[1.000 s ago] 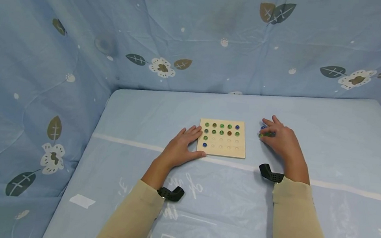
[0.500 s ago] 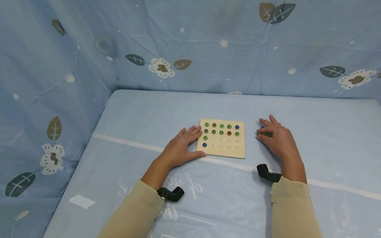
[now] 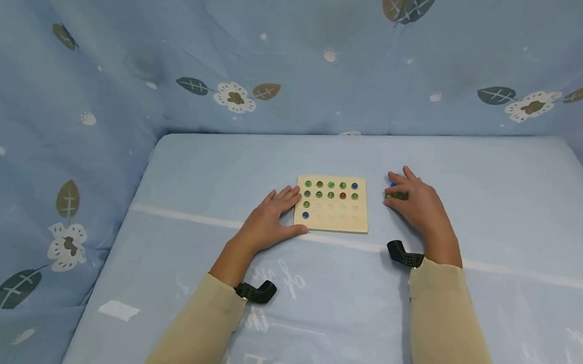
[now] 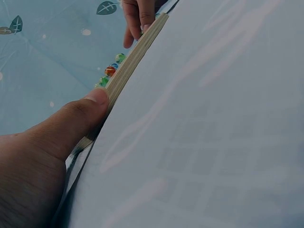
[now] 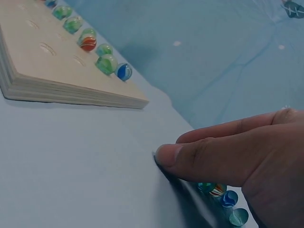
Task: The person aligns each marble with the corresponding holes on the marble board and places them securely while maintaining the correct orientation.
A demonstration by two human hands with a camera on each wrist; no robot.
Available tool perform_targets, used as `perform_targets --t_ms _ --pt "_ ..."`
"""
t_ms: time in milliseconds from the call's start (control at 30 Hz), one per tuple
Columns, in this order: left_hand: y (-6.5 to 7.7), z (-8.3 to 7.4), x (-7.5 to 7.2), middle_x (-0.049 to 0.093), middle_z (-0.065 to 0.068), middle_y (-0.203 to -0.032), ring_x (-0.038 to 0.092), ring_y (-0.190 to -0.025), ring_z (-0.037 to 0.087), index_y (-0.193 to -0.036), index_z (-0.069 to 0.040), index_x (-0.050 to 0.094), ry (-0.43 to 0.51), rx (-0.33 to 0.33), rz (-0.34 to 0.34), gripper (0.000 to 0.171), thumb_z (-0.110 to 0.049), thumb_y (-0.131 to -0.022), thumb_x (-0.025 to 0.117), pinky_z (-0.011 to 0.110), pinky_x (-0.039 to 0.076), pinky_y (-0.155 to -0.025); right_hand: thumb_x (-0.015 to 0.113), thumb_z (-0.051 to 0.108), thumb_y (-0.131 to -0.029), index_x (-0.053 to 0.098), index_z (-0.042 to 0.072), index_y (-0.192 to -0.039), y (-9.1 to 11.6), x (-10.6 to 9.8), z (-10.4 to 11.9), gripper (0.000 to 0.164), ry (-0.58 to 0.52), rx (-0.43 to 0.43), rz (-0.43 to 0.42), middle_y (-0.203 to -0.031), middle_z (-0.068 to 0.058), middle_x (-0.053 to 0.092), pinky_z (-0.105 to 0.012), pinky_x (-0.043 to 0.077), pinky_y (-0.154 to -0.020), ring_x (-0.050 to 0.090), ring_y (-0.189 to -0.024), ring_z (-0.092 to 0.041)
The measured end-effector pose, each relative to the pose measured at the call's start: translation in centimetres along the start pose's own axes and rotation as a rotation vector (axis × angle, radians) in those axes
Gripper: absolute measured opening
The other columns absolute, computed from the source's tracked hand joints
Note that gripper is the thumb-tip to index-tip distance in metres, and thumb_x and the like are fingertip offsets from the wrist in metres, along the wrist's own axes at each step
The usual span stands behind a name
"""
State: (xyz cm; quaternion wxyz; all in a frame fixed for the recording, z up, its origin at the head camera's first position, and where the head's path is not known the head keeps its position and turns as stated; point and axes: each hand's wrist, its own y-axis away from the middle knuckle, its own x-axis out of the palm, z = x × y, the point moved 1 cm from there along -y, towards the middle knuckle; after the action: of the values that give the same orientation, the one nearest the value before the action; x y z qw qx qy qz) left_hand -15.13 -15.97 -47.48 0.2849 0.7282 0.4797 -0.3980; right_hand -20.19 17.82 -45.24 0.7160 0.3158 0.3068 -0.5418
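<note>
A light wooden board point(image 3: 335, 224) with rows of shallow round hollows lies flat on the table. Glass marbles point(image 3: 332, 185) fill its two far rows, and two more sit at the left of the nearer rows. My left hand point(image 3: 269, 219) rests at the board's near left corner, fingers along the left edge and thumb on the front edge point(image 4: 135, 57). To the board's right, my right hand point(image 3: 422, 207) is cupped low over the tabletop, thumb and fingers around several loose marbles point(image 5: 229, 198), green, blue and orange-striped. Its fingers hide part of them.
Pale blue cloth point(image 3: 516, 222) with a white stripe covers the table. Patterned blue fabric point(image 3: 304, 74) rises behind and at the left. A white patch point(image 3: 118, 310) lies at the table's left side. Each wrist wears a black camera mount point(image 3: 404, 255).
My right hand has slid slightly left toward the board, and the marbles moved with it. The left hand stays against the board. The head view has shifted a little.
</note>
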Motion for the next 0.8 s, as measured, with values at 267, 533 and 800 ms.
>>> perform_targets --t_ms 267,533,800 --pt "-0.1 0.5 -0.9 0.022 -0.009 -0.163 0.015 -0.152 0.012 -0.156 -0.019 0.03 -0.001 -0.006 0.009 0.089 -0.059 -0.085 0.068 0.036 0.009 -0.127 0.074 0.017 -0.089 0.07 0.002 -0.121 -1.2 -0.4 1.1 0.036 0.017 -0.005 0.002 -0.159 -0.007 0.033 -0.063 0.013 -0.12 0.013 -0.152 -0.031" --pt "-0.1 0.6 -0.8 0.023 -0.01 -0.162 0.015 -0.152 0.011 -0.155 -0.019 0.031 -0.002 -0.024 0.011 0.089 -0.058 -0.085 0.069 0.035 0.008 -0.127 0.074 0.018 -0.089 0.071 0.002 -0.12 -1.3 -0.1 1.2 0.035 0.026 0.004 0.004 -0.159 -0.008 0.033 -0.063 0.013 -0.12 0.013 -0.152 -0.035" --pt "-0.2 0.3 -0.2 0.026 -0.007 -0.162 0.018 -0.152 0.012 -0.154 -0.017 0.034 0.004 0.013 0.0 0.088 -0.056 -0.084 0.071 0.035 0.009 -0.127 0.073 0.022 -0.09 0.07 0.004 -0.122 -0.7 0.0 0.6 0.037 0.008 0.033 -0.014 -0.162 -0.008 0.027 -0.065 0.014 -0.119 0.013 -0.149 -0.044"
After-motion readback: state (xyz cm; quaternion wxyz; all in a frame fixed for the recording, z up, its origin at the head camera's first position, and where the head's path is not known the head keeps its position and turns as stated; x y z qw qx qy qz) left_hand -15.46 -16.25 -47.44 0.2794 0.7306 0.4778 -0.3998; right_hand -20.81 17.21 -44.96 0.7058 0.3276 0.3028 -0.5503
